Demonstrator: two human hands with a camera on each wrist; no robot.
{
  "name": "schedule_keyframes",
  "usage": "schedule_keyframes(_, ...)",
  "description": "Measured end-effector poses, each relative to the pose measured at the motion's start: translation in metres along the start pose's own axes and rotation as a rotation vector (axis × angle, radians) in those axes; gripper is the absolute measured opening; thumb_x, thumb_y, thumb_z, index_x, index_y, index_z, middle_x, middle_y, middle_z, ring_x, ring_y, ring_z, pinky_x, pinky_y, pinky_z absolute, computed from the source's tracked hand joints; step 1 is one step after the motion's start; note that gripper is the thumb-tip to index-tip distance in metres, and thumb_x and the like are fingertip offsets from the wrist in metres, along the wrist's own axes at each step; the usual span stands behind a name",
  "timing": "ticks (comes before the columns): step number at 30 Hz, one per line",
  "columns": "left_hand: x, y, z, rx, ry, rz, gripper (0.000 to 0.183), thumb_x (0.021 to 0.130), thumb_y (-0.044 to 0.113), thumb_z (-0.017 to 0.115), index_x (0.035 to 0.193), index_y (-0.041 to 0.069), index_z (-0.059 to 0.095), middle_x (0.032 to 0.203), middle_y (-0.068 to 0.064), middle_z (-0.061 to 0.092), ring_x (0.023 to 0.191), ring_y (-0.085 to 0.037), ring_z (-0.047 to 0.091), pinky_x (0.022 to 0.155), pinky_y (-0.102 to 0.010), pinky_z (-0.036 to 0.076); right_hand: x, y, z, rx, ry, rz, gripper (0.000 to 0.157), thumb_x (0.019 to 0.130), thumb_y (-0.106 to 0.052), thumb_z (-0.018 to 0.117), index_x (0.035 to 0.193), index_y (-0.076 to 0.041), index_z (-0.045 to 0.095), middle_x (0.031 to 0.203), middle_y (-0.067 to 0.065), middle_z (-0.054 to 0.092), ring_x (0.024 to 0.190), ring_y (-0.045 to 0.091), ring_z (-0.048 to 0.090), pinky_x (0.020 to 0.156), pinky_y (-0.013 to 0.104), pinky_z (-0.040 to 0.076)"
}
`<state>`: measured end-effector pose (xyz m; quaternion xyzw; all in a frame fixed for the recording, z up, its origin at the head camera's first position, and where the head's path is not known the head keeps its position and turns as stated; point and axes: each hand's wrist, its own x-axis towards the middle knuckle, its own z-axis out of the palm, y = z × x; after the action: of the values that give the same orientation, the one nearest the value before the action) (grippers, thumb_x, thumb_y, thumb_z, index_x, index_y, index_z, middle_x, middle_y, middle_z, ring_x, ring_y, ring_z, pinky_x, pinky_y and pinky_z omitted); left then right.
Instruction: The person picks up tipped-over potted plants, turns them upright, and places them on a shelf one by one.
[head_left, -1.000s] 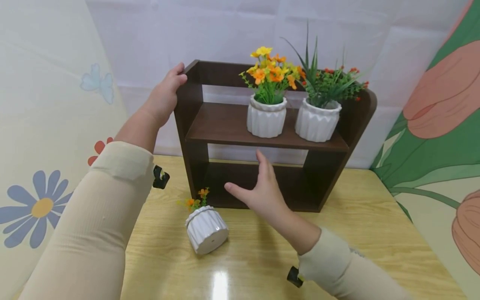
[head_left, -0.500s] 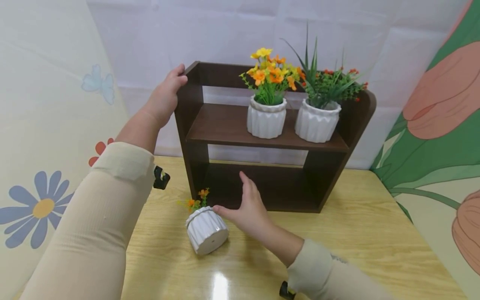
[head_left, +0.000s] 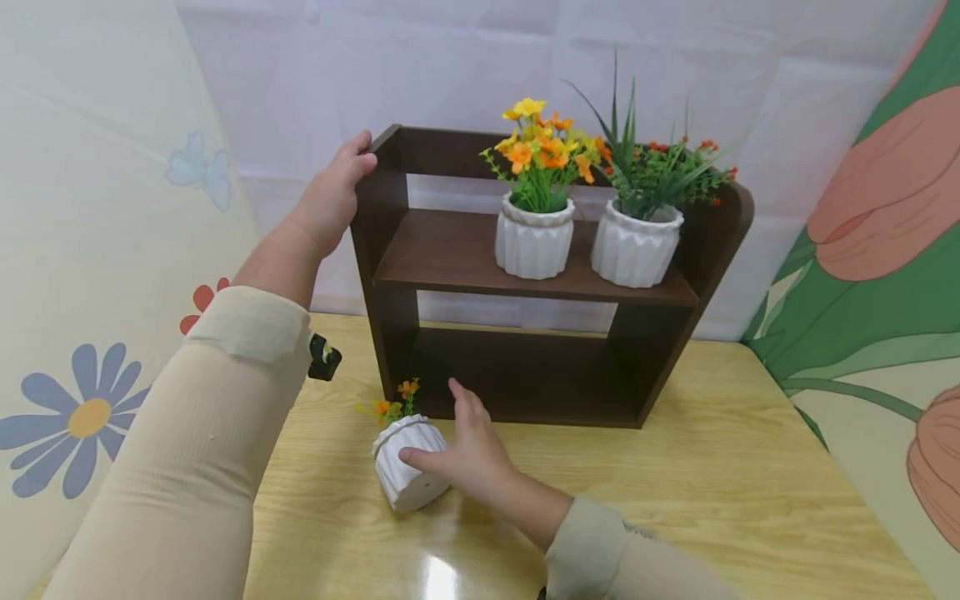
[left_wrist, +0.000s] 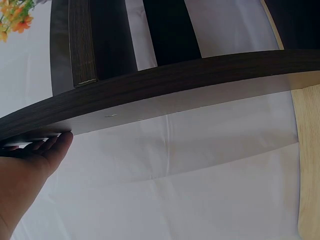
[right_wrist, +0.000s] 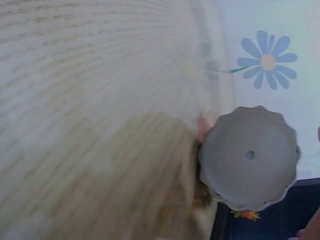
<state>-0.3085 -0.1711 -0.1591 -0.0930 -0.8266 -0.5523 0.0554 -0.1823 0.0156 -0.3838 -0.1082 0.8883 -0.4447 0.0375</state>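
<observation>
In the head view my left hand point(head_left: 330, 200) rests against the upper left side panel of a dark brown two-tier shelf point(head_left: 536, 287). Its fingers press the panel's outer face in the left wrist view. My right hand point(head_left: 472, 450), fingers spread, reaches over a white fluted flowerpot point(head_left: 401, 458) tipped on its side on the table. The thumb overlaps the pot in this view. Small orange flowers point(head_left: 397, 404) poke out towards the shelf. In the right wrist view the pot's round base point(right_wrist: 250, 165) with its drain hole faces the camera; a bit of my fingers shows at the lower right.
On the upper tier stand a white pot point(head_left: 534, 242) of yellow and orange flowers and another white pot point(head_left: 637, 246) with grassy leaves and red blooms. The shelf stands on a wooden table point(head_left: 712, 467) before a white cloth backdrop point(head_left: 315, 67). Flower-printed panels flank both sides.
My right hand has moved left and towards me, from in front of the lower tier to the tipped pot. The left hand, shelf and pots stay as they were.
</observation>
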Motion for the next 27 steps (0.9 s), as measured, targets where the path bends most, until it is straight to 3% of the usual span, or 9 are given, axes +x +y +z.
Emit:
schedule_keyframes(13,-0.001,0.001,0.000,0.010,0.003,0.008,0.056,0.104,0.043,0.016,0.158,0.036,0.002,0.167,0.008,0.002,0.153,-0.014,0.003,0.124,-0.043,0.007,0.006,0.006,0.022,-0.132,-0.092,-0.018,0.111,0.067,-0.059,0.082,0.153,-0.012,0.029,0.155,0.013,0.037,0.137,0.034,0.042,0.105,0.055,0.043)
schedule_keyframes(27,0.000,0.000,0.000,-0.001,0.000,0.005,0.056,0.104,0.042,0.016,0.158,0.036,0.001,0.167,0.008,0.002,0.153,-0.015,0.004,0.124,-0.043,0.007,0.015,-0.005,0.033,-0.225,-0.159,0.061,0.117,0.064,-0.065,0.081,0.154,-0.012,0.028,0.150,0.016,0.041,0.127,0.033,0.051,0.099,0.051,0.048)
